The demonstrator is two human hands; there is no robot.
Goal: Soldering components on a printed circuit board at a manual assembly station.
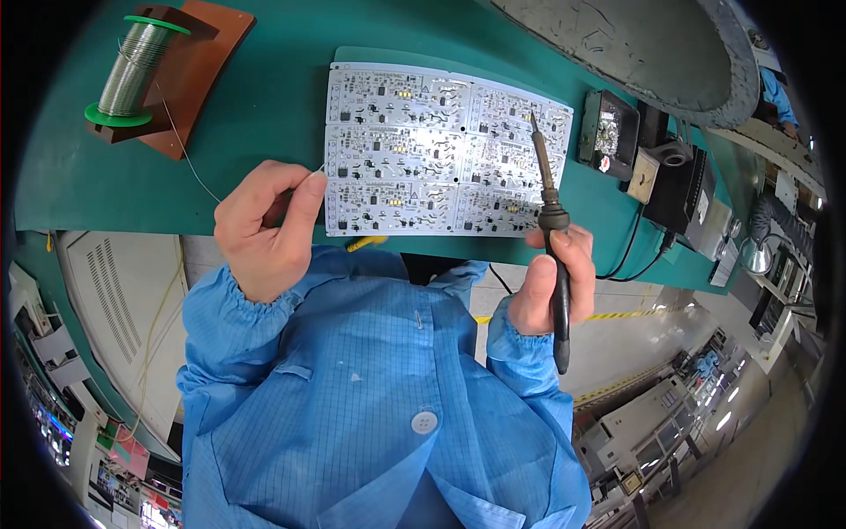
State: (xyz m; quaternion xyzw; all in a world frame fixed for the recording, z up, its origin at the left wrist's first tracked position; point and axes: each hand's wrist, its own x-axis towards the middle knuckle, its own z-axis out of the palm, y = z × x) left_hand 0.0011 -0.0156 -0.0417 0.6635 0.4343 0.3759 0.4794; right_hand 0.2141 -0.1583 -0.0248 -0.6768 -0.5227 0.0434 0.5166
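Observation:
A white panel of circuit boards [397, 132], dotted with small components, lies on the green mat. My left hand [271, 220] is closed in a pinch on the solder wire [181, 141], which runs back to the spool; its end shows by the panel's left edge. Wrapped round the dark handle of a soldering iron [552, 212] is my right hand [564, 278]. The iron's tip points away from me, over the right part of the panel; I cannot tell whether it touches.
The solder spool [134, 75] with green rims sits on a brown stand at left. To the right are a black tray [608, 134] with solder bits, a sponge [642, 176] and a black soldering station [683, 203] with cables. A grey rounded duct [634, 48] overhangs the far right.

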